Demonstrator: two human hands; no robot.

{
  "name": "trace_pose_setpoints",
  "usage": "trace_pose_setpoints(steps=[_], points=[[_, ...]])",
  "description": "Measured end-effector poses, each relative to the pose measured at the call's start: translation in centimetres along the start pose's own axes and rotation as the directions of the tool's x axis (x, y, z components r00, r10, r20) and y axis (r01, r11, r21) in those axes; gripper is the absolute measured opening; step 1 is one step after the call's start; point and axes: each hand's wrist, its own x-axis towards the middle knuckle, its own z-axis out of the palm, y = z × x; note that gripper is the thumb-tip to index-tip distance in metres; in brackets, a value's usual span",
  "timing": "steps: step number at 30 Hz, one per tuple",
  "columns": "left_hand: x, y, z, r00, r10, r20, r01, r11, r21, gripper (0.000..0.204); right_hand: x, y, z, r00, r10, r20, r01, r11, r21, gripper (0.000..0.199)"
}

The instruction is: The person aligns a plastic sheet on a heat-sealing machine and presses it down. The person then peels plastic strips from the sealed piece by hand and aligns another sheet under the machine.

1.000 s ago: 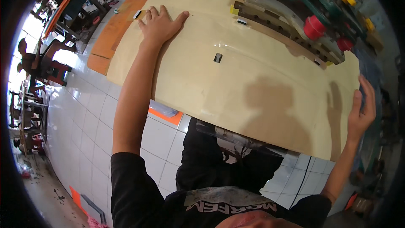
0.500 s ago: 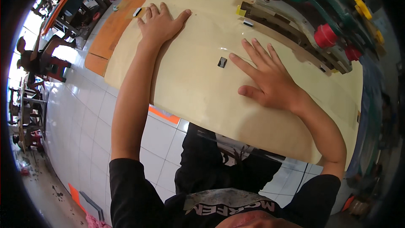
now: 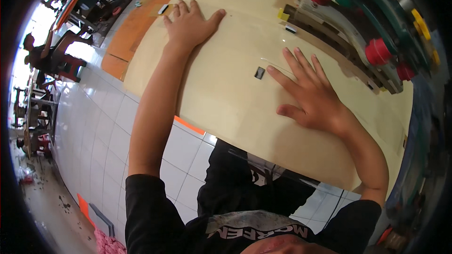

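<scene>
A large sheet of pale yellow paper (image 3: pixel 226 80) covers the table. My left hand (image 3: pixel 190 26) lies flat on its far left part, fingers spread, holding nothing. Just beyond those fingertips is a small black-and-white block (image 3: pixel 163 9). My right hand (image 3: pixel 310 91) rests open on the right half of the sheet, fingers spread and empty. A small dark rectangular piece (image 3: pixel 259 73) lies on the paper, a little left of my right index fingertip and apart from it. Farther back, another small black-and-white block (image 3: pixel 290 29) sits beside the machine.
A green machine (image 3: pixel 391 23) with red knobs (image 3: pixel 378 51) and a long metal bed stands along the far right. Orange board (image 3: pixel 136 33) shows under the paper at the left. Two people (image 3: pixel 52 54) are in the left background. White floor tiles (image 3: pixel 94 117) lie at left.
The whole view has shifted, so the table, machine and hands appear slightly farther right. Both hands stay spread on the paper, in nearly the same places.
</scene>
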Motion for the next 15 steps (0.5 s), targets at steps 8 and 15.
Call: trace_pose_setpoints(steps=[8,15], points=[[-0.26,0.61,-1.14,0.998,-0.034,0.050,0.034,0.999,-0.001,0.098,0.02,-0.35,-0.47,0.998,0.037,0.048,-0.037,0.999,0.010,0.074],[-0.46,-0.26,-0.92,0.998,-0.043,0.045,0.044,0.999,-0.021,0.100,0.27,-1.05,-0.64,0.998,0.035,0.048,-0.037,0.999,0.028,0.076]])
